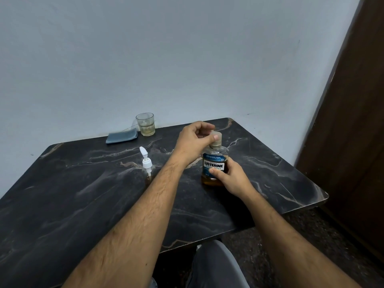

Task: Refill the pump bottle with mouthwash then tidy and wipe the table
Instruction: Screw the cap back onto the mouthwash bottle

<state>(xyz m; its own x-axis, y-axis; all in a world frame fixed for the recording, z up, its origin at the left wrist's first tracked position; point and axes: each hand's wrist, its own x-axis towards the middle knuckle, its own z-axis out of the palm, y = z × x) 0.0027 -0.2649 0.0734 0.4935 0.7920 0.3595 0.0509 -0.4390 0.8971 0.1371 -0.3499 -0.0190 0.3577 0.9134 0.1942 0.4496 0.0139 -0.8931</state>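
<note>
A mouthwash bottle (214,163) with a blue label and amber liquid in its lower part stands upright on the dark marble table (104,194). My right hand (230,179) grips its body from the right. My left hand (195,138) closes over its pale cap (216,140) from the left. A small clear pump bottle (148,171) with a white pump head stands left of my left forearm, which hides part of it. A folded grey-blue cloth (121,137) lies at the table's back edge.
A drinking glass (145,124) with a little pale liquid stands by the wall next to the cloth. A dark wooden door (353,121) rises on the right. The table's near right corner ends close to my knee (216,265).
</note>
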